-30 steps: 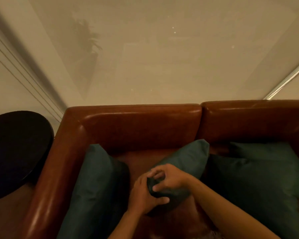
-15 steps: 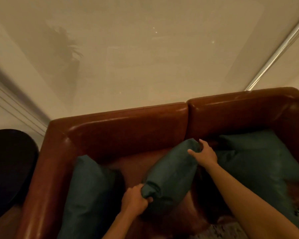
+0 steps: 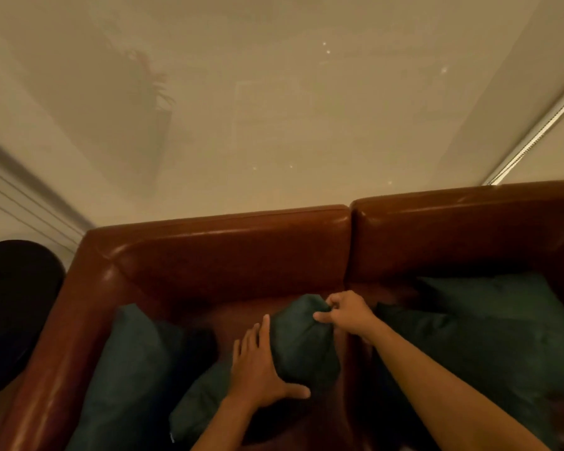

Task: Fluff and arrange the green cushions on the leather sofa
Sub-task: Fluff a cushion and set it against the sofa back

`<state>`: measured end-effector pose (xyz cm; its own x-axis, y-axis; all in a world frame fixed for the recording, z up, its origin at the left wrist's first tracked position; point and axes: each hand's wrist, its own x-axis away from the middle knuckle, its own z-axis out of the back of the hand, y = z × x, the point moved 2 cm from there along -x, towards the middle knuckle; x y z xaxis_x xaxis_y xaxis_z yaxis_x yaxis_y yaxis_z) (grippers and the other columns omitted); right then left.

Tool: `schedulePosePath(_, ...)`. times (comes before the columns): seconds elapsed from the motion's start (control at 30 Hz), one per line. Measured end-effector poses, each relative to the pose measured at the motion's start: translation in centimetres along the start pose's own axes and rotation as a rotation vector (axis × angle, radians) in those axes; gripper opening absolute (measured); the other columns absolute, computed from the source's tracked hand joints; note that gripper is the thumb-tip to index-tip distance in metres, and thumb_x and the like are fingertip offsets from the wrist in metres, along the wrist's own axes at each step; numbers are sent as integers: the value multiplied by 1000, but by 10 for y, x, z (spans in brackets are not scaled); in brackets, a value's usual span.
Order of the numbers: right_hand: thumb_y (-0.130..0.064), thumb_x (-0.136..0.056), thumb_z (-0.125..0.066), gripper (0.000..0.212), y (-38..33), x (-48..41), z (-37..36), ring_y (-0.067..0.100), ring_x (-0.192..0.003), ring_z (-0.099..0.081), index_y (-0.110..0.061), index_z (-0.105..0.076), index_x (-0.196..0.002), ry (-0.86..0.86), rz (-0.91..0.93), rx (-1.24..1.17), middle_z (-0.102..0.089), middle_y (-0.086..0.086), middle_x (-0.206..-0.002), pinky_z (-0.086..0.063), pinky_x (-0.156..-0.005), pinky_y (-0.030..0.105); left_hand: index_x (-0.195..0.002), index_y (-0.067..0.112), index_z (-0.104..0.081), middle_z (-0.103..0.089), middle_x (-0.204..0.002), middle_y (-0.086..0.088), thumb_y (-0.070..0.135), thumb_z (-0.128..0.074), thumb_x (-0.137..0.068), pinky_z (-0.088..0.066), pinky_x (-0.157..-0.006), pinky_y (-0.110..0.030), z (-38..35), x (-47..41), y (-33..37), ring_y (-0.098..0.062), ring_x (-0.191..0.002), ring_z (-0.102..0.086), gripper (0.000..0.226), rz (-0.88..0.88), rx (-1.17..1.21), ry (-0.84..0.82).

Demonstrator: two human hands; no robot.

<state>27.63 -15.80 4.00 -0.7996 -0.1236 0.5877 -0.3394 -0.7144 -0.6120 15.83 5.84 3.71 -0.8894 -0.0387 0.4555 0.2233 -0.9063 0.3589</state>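
One head-worn camera is supplying the only view, so no second view is sharing any part of the scene. It is looking forward and steeply down from above and in front of the leather sofa (image 3: 241, 252), facing its backrest and the pale wall beyond. It is sitting close: both forearms are entering from the bottom edge toward the grip on the middle cushion (image 3: 302, 346). Wide-angle bending is curving the lines farthest from the grip.
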Motion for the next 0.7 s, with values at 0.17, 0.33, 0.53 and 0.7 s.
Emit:
schedulePosePath(0.17, -48, -77, -81, 37, -44, 15, 11, 13, -65, -66, -22, -60, -62, -84, 301, 310, -67, -3, -65, -49, -57, 33, -157, 25, -17, -44, -152, 3, 76, -80, -44, -34, -115, -41, 1, -23, 61, -20, -141, -41, 139, 58, 140, 191)
schedulePosePath(0.33, -60, -80, -74, 48, -95, 44, 26, 11, -57, -53, -21, -52, -63, -62, 610, 458, -55, -6, -58, -41, -54, 33, -98, 31, -57, -73, -93, 4, 56, -81, -66, -46, -66, -34, 42, -14, 54, -23, -91, -69, 47, 124, 228, 317)
schedulePosePath(0.53, -78, -39, -84, 106, -110, 42, 25, 4, -106, -53, -40, -51, -133, -37, 820, 370, -61, -17, -119, -42, -96, 29, -100, 32, -69, -76, -86, 10, 47, -90, -51, -54, -79, -35, 71, 7, 11, -8, -86, -70, 55, 171, 748, 358)
schedulePosePath(0.7, -69, -41, -90, 151, -51, 7, -13, 27, -152, -15, -35, -3, -160, -243, 636, 869, -18, 3, -168, -5, -125, 55, -94, 25, -72, -79, -89, 3, 29, -104, -41, -59, -73, -30, 17, 12, -55, -20, -88, -75, 62, 310, 933, 261)
